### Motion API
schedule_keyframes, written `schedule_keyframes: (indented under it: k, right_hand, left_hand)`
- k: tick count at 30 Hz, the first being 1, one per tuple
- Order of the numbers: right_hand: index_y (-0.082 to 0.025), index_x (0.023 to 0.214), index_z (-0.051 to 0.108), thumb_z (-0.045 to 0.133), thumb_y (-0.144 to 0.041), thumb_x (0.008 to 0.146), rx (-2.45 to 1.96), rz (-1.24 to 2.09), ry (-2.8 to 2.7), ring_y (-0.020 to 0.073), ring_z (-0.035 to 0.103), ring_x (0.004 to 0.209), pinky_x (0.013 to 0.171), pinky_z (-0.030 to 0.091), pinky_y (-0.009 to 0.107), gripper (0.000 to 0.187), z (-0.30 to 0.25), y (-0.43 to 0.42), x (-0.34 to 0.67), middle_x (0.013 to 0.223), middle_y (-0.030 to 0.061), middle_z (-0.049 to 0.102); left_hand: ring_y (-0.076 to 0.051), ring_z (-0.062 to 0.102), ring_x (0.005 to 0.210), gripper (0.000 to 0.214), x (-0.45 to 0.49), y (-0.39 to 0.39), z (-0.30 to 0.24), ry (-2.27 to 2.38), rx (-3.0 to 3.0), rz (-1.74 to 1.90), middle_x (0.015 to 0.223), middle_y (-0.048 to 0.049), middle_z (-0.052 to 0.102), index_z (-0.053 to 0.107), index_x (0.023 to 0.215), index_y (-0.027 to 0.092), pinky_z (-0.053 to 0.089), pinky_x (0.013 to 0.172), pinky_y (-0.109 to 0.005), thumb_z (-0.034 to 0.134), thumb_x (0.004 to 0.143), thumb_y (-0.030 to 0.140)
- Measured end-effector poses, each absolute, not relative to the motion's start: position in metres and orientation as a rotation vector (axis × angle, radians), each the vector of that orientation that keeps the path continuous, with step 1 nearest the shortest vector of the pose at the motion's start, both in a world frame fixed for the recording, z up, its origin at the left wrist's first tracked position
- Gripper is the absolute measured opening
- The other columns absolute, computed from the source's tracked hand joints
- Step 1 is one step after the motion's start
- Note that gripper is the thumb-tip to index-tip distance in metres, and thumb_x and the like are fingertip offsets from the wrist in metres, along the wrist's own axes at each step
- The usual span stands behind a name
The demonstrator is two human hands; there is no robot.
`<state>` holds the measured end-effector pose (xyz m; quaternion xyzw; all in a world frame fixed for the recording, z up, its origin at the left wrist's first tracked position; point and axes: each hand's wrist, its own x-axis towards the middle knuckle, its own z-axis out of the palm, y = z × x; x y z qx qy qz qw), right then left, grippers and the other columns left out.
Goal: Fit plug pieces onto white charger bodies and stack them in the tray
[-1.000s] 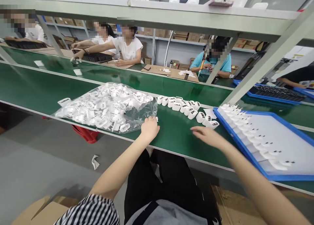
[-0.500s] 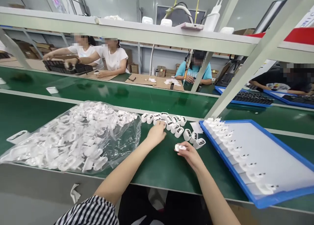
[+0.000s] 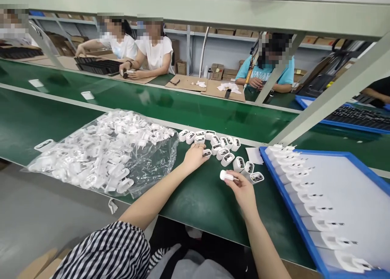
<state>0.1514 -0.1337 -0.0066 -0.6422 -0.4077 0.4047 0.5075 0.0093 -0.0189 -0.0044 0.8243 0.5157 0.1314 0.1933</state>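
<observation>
Only reached for half a second ago, a white casing [image 3: 207, 153] now seems pinched by the left hand [image 3: 194, 157], beside the other casings [image 3: 223, 153]; nearer and right, a pronged white cap [image 3: 224, 175] is pinched by the right hand [image 3: 244, 189], so both hands appear occupied.

Turquoise shirt [image 3: 243, 70]: blurred letters [image 3: 261, 74], perhaps "NO".

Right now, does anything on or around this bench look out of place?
Two things: a white part lies at the left edge of the clear bag, apparently outside it, unlike the heap within; and a white scrap shows below the bench's near edge, like litter. The white housings by the left hand show no clear damage.
</observation>
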Motion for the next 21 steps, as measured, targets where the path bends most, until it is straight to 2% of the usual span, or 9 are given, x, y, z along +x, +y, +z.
schedule_keyframes:
  k: [3, 5, 10, 15, 18, 21]
  right_hand:
    - [-0.021, 0.075, 0.059, 0.055, -0.031, 0.061, -1.584, 0.826, -1.218, 0.0200, 0.051, 0.088, 0.074, 0.043, 0.032, 0.018, -0.001, -0.124, 0.146, 0.095, 0.0046, 0.056]
    - [-0.022, 0.076, 0.059, 0.051, -0.030, 0.064, -1.610, 0.762, -1.385, 0.0201, 0.050, 0.090, 0.075, 0.042, 0.033, 0.017, 0.000, -0.117, 0.141, 0.097, 0.0041, 0.056]
    - [-0.024, 0.080, 0.059, 0.044, -0.023, 0.068, -1.655, 0.733, -1.702, 0.0173, 0.052, 0.086, 0.076, 0.041, 0.031, 0.019, 0.001, -0.106, 0.128, 0.094, 0.0016, 0.057]
    - [-0.023, 0.084, 0.058, 0.043, -0.019, 0.069, -1.713, 0.738, -1.934, 0.0167, 0.054, 0.081, 0.071, 0.043, 0.029, 0.022, 0.009, -0.101, 0.126, 0.091, 0.0015, 0.059]
    - [-0.022, 0.088, 0.058, 0.046, -0.016, 0.066, -1.776, 0.737, -2.081, 0.0185, 0.054, 0.084, 0.072, 0.042, 0.029, 0.026, 0.016, -0.094, 0.127, 0.094, 0.0030, 0.059]
    - [-0.021, 0.084, 0.060, 0.050, -0.015, 0.064, -1.861, 0.778, -2.239, 0.0207, 0.056, 0.081, 0.068, 0.041, 0.028, 0.024, 0.024, -0.086, 0.126, 0.088, 0.0042, 0.062]
  left_hand:
    - [-0.015, 0.051, 0.080, 0.025, 0.001, -0.038, -0.005, 1.308, 2.152, 0.408, 0.085, -0.0027, 0.053, 0.055, 0.085, 0.016, 0.040, 0.074, -0.025, 0.057, 0.062, 0.025]
    - [-0.013, 0.052, 0.076, 0.026, -0.004, -0.055, -0.007, 1.234, 2.029, 0.463, 0.086, -0.0012, 0.054, 0.055, 0.086, 0.017, 0.042, 0.072, -0.023, 0.058, 0.061, 0.023]
    - [-0.012, 0.055, 0.077, 0.045, -0.010, -0.080, -0.017, 1.278, 1.769, 0.575, 0.099, -0.0027, 0.055, 0.046, 0.105, 0.017, 0.044, 0.072, -0.022, 0.058, 0.062, 0.024]
    - [-0.014, 0.051, 0.091, 0.034, -0.008, -0.086, -0.020, 1.303, 1.871, 0.579, 0.101, -0.0010, 0.056, 0.051, 0.099, 0.019, 0.041, 0.080, -0.024, 0.054, 0.067, 0.027]
    - [-0.016, 0.049, 0.096, 0.032, -0.008, -0.086, -0.013, 1.336, 2.028, 0.486, 0.105, -0.0036, 0.054, 0.050, 0.102, 0.018, 0.040, 0.081, -0.027, 0.050, 0.071, 0.028]
    - [-0.020, 0.055, 0.084, 0.033, -0.009, -0.079, 0.003, 1.330, 2.154, 0.195, 0.093, -0.0080, 0.059, 0.051, 0.101, 0.015, 0.043, 0.071, -0.029, 0.049, 0.072, 0.029]
